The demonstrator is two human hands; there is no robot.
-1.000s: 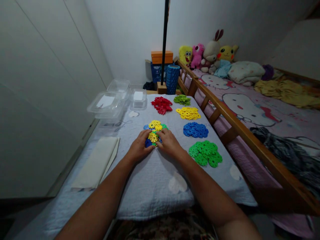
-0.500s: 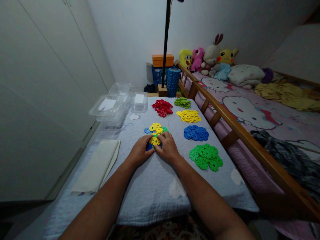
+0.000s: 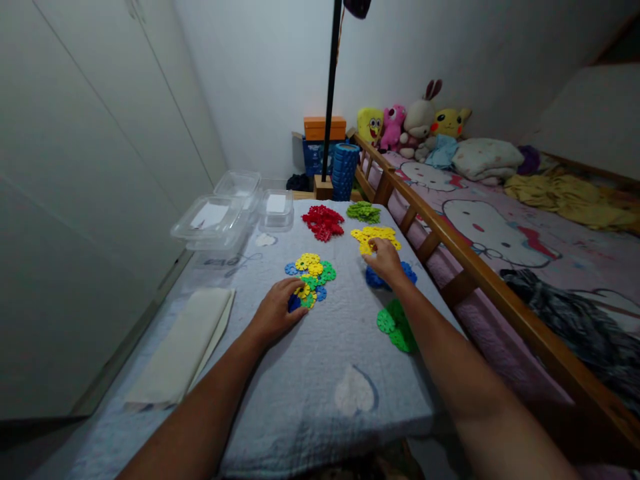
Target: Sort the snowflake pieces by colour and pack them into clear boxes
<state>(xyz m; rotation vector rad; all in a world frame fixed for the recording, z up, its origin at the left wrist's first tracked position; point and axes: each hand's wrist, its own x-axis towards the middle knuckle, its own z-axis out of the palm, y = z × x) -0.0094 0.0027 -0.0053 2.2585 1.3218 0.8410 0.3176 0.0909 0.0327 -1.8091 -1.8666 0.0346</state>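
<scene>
A flat cluster of joined yellow, green and blue snowflake discs (image 3: 313,279) lies in the middle of the grey quilted table (image 3: 310,373). My left hand (image 3: 275,313) rests on the cluster's near edge, fingers curled over a blue disc. My right hand (image 3: 384,259) reaches out to the near edge of the yellow disc pile (image 3: 376,235), fingertips pinched on a yellow disc. Below that hand lie the blue pile (image 3: 389,277) and the green pile (image 3: 395,323), both partly covered by my forearm.
A red pile (image 3: 323,221) and a light green pile (image 3: 364,212) lie at the table's far end. Clear plastic boxes (image 3: 220,217) stand at the far left, a folded white cloth (image 3: 183,347) at the near left. A wooden bed rail (image 3: 465,263) borders the right side. A black pole (image 3: 330,93) rises behind.
My right hand left the joined cluster and moved right and away to the yellow pile. My left hand stayed on the cluster. The camera shifted slightly.
</scene>
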